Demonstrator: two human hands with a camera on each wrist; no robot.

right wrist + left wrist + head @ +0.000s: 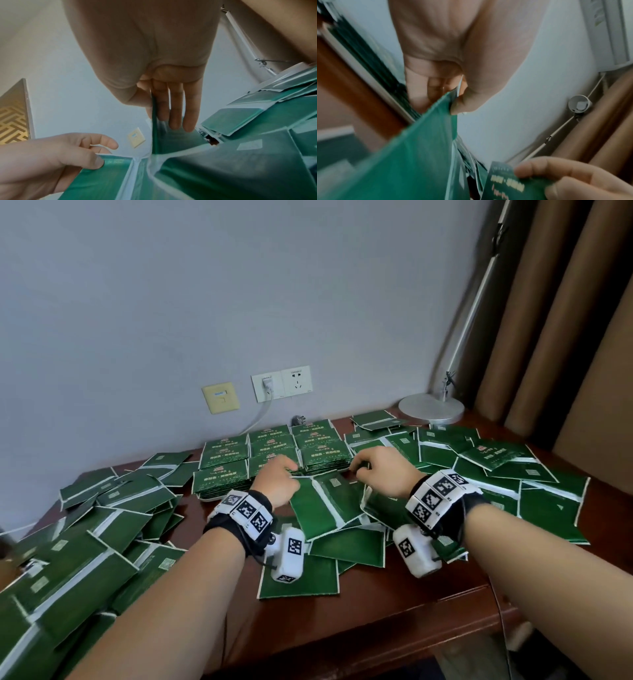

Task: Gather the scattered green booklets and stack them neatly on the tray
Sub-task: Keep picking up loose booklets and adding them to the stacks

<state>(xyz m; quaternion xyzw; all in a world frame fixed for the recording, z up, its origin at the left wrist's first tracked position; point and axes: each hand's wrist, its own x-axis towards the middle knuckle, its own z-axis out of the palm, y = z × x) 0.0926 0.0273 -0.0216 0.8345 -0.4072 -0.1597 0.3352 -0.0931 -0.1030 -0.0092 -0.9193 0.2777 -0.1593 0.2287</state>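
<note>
The left hand (279, 479) and right hand (383, 470) each pinched a green booklet (325, 505) just before the neat stacks (274, 451) (thin, slippery ones); a loose pinch could drop them.

Two hands work here: the left hand (277, 479) and the right hand (383, 470). Loose green booklets (109, 542) cover the worktop (394, 611), too many to count. Beyond both hands stand about six neat stacks (270, 450). Three wall plates (281, 386) show, and one lamp base (431, 408).
</note>
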